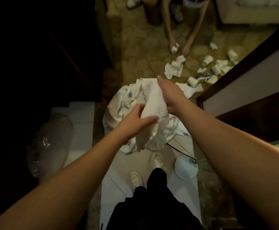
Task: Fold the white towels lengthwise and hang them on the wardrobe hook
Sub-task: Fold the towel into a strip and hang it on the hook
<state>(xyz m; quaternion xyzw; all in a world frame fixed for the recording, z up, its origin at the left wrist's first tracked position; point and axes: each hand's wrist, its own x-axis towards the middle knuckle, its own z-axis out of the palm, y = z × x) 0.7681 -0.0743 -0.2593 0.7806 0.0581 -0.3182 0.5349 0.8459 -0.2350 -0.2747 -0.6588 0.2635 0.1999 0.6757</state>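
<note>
Head view: white towel (152, 117) bunched between left hand (133, 120), fingers loosely pinching, and right hand (170, 95), grip hidden. Find both long edges, align before folding.

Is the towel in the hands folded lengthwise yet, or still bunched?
Still bunched. The white towel hangs crumpled between the left hand and right hand, with no straight fold line or matched edges.

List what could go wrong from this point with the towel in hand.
1. The white towel hangs bunched between the left hand and right hand, so a lengthwise fold may come out crooked.
2. Its lower end dangles near the towel pile and may snag it.
</note>
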